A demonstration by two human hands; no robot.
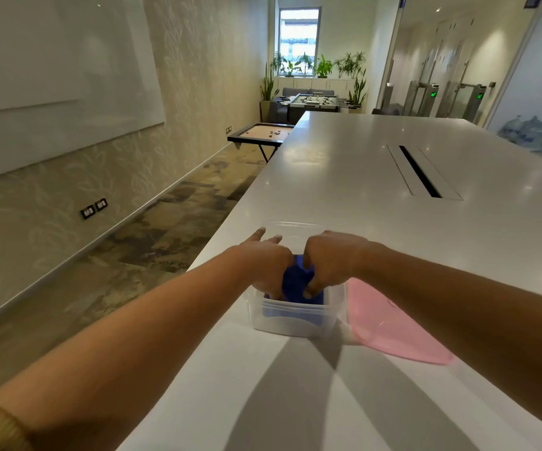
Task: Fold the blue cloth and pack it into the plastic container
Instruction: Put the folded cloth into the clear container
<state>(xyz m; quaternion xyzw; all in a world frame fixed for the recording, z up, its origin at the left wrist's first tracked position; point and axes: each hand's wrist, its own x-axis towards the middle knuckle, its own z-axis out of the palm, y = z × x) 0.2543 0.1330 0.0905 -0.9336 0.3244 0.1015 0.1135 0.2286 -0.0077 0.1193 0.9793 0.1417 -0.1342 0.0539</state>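
A clear plastic container [295,323] stands near the left edge of the white table. The folded blue cloth [295,283] sits inside it, bunched up between my two hands. My left hand [264,258] reaches into the container on the cloth's left side, thumb down on the cloth and two fingers stretched forward over the far rim. My right hand [329,258] presses down on the cloth's right side with curled fingers. The lower part of the cloth shows through the container's front wall.
A pink lid or sheet [390,327] lies flat on the table [344,177] right of the container. A dark cable slot [420,172] runs along the table's middle. The table's left edge drops to carpeted floor; game tables and plants stand far back.
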